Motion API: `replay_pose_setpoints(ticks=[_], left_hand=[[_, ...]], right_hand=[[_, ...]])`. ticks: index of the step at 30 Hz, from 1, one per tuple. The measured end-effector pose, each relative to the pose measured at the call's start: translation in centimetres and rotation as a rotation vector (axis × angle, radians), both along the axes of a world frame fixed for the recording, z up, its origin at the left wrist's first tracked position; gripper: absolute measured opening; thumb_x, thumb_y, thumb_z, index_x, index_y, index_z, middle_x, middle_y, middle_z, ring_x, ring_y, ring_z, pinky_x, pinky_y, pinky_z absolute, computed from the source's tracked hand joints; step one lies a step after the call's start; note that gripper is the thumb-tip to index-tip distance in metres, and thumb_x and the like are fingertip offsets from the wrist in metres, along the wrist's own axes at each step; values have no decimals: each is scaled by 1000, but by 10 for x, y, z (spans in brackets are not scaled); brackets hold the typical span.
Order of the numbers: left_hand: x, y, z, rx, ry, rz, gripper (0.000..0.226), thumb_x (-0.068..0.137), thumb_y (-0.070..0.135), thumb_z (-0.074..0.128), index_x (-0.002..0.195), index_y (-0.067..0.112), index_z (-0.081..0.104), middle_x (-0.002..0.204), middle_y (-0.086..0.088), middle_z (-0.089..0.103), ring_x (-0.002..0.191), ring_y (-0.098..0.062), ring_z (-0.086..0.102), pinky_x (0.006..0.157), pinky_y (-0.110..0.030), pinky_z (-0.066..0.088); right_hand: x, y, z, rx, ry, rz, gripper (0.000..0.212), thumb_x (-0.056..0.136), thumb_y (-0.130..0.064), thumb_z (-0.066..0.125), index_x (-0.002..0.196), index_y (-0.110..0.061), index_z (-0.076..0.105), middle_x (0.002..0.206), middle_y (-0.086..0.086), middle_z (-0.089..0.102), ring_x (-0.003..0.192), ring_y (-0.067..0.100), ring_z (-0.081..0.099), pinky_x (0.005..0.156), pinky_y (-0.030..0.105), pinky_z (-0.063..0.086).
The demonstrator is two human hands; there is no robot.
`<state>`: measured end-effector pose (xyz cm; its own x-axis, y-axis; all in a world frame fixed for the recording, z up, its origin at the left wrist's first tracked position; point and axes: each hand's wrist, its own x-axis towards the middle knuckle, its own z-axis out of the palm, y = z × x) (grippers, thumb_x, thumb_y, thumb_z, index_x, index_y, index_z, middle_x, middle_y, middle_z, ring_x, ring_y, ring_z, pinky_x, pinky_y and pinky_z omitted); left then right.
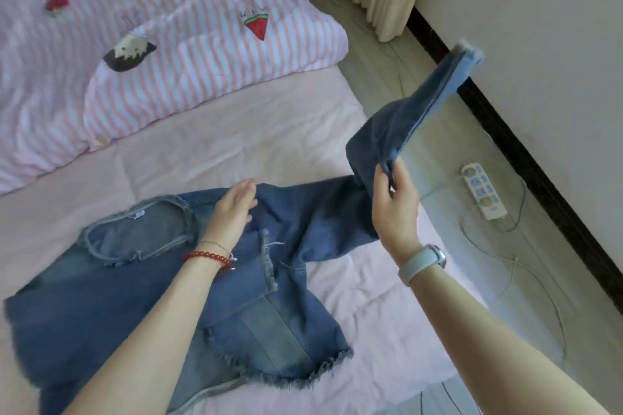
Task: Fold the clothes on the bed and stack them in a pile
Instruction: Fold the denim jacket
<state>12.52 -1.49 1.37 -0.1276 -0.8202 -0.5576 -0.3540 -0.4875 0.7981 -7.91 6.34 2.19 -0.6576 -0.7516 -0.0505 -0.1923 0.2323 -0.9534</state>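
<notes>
The denim jacket [188, 280] lies spread near the bed's [236, 152] right edge. The left hand [232, 209] presses it with straight fingers; the right hand [394, 205] pinches the lifted sleeve [414, 118]. If that pinch slips, the sleeve could drop over the edge and spoil the fold.

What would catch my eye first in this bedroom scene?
A frayed blue denim jacket sprawls across the pale pink bed sheet. The right hand pinches its sleeve, lifted over the bed's edge, while the left hand rests flat on it. A pink-striped quilt lies behind.
</notes>
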Motion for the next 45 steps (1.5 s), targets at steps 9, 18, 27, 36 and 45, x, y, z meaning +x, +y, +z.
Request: replay_pose_setpoints(ticks=[9, 18, 27, 36, 45], left_hand=[[213, 27, 73, 108, 423, 520, 74, 67, 65, 58, 130, 34, 36, 121, -8, 59, 102, -27, 64, 81, -45, 52], [314, 114, -30, 359, -25, 709, 80, 86, 43, 61, 147, 16, 18, 148, -7, 32, 128, -27, 42, 101, -40, 38], [276, 86, -44, 171, -413, 476, 34, 93, 26, 52, 71, 0, 55, 94, -20, 58, 97, -36, 58, 71, -28, 36], [358, 114, -15, -285, -712, 811, 33, 98, 9, 38, 123, -10, 46, 125, -32, 51, 111, -44, 49, 87, -37, 33], [387, 110, -41, -132, -758, 814, 37, 100, 22, 35, 126, -1, 47, 121, -28, 55, 109, -43, 51, 88, -40, 40]], right_hand=[[237, 25, 0, 12, 609, 1005, 39, 89, -9, 50, 127, -12, 56, 137, 15, 48, 122, 31, 49, 99, 45, 43], [281, 77, -61, 474, 825, 1198, 51, 95, -18, 37, 145, -22, 28, 153, 0, 25, 144, 16, 9, 114, 46, -5], [240, 56, -61, 664, 1149, 1043, 71, 91, -21, 46, 148, -29, 5, 157, 3, 0, 144, 25, -4, 111, 59, -3], [234, 41, -58, 664, 1208, 1006, 62, 90, -22, 48, 146, -27, 22, 154, 8, 18, 138, 25, 19, 105, 44, 24], [231, 35, -62, 656, 1065, 1005, 25, 86, -13, 49, 110, -14, 53, 146, 6, 29, 122, 30, 35, 92, 41, 41]])
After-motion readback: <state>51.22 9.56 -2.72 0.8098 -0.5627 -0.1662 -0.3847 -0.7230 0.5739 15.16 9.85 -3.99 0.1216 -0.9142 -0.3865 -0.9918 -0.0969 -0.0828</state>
